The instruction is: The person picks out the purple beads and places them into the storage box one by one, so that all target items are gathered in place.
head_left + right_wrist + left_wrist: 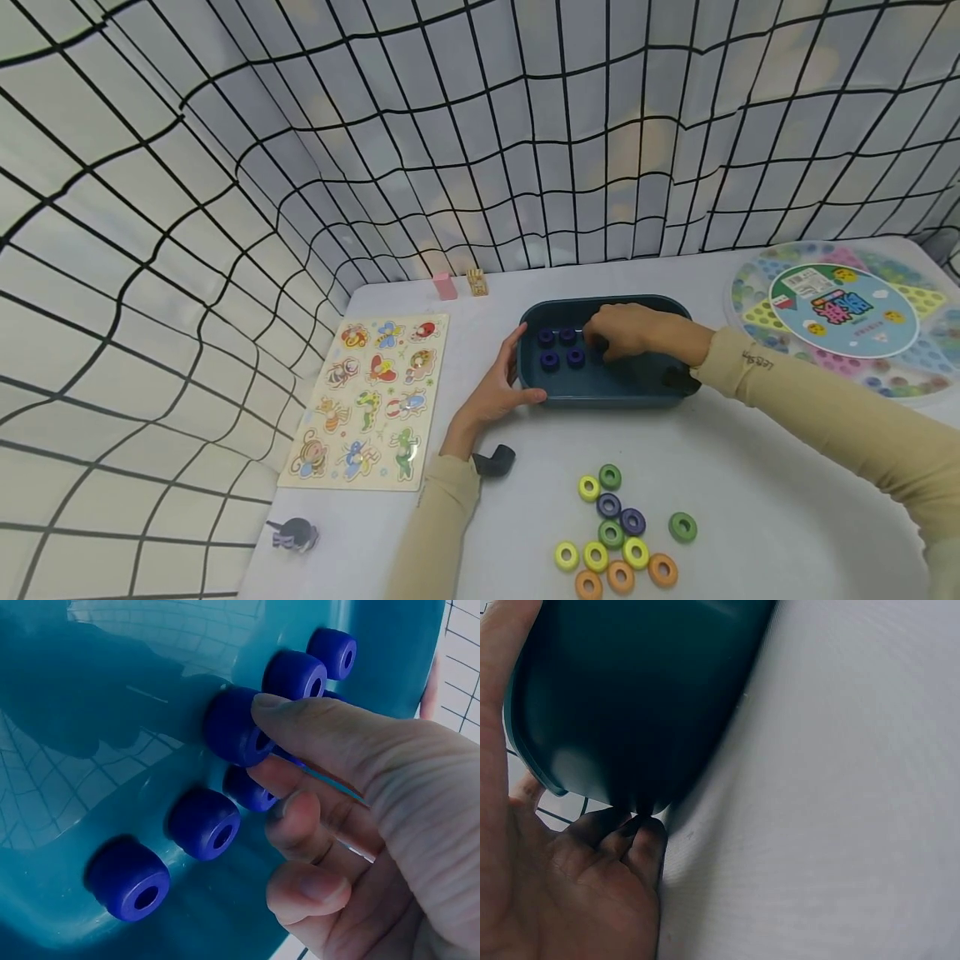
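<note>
A dark teal tray (600,393) lies on the white table. My left hand (495,387) holds its left end, thumb along the front wall and the other fingers round the end; the left wrist view shows those fingers against the tray wall (645,697). Over the tray is my right hand (630,329). In the right wrist view, its thumb and index finger pinch a purple ring bead (234,726) close to the tray floor. Several more purple ring beads (127,877) sit in rows about it, and some are partly hidden behind the fingers.
Loose green, yellow, purple and orange rings (636,553) lie in front of the tray. Left is a picture puzzle board (381,417); right, a round board-game package (843,312). A pink block (445,287) and a small gold-coloured object (477,282) stand behind, near black netting (532,142).
</note>
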The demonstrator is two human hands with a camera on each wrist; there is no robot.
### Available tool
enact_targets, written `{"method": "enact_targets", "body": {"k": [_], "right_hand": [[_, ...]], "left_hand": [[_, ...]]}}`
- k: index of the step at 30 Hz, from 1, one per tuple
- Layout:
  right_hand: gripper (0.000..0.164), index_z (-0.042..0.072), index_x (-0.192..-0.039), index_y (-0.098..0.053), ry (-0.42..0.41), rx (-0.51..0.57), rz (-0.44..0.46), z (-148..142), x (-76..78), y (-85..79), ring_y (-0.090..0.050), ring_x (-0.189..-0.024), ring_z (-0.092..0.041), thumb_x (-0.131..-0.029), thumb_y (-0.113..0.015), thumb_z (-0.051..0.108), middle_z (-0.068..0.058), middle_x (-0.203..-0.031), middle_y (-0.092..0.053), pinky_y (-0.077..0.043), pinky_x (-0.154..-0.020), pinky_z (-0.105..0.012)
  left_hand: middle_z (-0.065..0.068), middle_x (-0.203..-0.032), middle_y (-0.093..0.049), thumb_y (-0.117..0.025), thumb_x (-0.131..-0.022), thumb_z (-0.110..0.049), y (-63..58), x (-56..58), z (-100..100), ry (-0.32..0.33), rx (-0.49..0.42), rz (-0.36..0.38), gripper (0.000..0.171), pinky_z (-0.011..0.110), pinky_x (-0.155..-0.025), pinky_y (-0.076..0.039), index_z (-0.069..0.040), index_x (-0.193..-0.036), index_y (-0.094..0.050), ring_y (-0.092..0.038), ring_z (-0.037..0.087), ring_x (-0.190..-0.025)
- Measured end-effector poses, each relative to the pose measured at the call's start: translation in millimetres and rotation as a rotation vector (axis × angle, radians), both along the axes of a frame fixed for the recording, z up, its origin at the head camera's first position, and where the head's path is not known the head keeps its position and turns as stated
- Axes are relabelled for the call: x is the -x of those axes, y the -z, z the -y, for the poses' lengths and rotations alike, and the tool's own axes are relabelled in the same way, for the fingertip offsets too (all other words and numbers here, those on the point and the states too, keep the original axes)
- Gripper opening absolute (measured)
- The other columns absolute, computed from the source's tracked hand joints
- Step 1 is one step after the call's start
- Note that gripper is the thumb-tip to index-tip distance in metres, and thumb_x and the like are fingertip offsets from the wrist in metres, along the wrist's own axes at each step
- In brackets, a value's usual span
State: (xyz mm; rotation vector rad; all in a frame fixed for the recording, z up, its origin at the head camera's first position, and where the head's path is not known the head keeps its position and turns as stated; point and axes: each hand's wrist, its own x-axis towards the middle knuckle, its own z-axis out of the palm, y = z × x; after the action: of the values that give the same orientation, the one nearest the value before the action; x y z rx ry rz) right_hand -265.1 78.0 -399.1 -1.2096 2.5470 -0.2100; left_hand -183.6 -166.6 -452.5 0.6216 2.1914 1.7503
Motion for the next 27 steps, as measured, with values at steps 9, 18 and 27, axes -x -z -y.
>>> {"method": "enact_targets", "body": {"k": [9,18,27], "right_hand": [[0.022,0.009,-0.099,-0.065,0.017,0.031,-0.055,-4,-8.4,-9.1,-0.059,-0.089,-0.019,-0.080,-0.069,0.018,-0.003,-0.097,-0.063,-0.049,-0.075,-0.039],[0.019,0.013,-0.099,-0.065,-0.003,0.147,-0.098,-9,-49.5,-28.4,-0.059,-0.081,-0.012,-0.081,-0.067,0.019,0.002,-0.093,-0.063,-0.050,-0.065,-0.028],[0.016,0.016,-0.095,-0.065,-0.128,0.200,-0.110,-13,-110.1,-23.2,-0.057,-0.070,-0.006,-0.079,-0.069,0.019,0.007,-0.083,-0.060,-0.047,-0.057,-0.020]], "left_hand": [[0.013,-0.148,-0.014,-0.074,-0.068,-0.048,2.5,1.3,1,-0.012,-0.009,-0.011,0.107,0.040,-0.107,-0.017,-0.018,-0.145,-0.006,-0.018,0.029,-0.134],[0.014,-0.148,-0.012,-0.074,-0.071,-0.042,1.9,1.0,2,-0.012,-0.008,-0.009,0.104,0.041,-0.107,-0.016,-0.019,-0.145,-0.006,-0.016,0.030,-0.134],[0.018,-0.147,-0.014,-0.075,-0.070,-0.042,3.2,1.3,0,-0.019,-0.026,-0.028,0.105,0.043,-0.107,-0.017,-0.016,-0.145,-0.007,-0.019,0.032,-0.133]]}}
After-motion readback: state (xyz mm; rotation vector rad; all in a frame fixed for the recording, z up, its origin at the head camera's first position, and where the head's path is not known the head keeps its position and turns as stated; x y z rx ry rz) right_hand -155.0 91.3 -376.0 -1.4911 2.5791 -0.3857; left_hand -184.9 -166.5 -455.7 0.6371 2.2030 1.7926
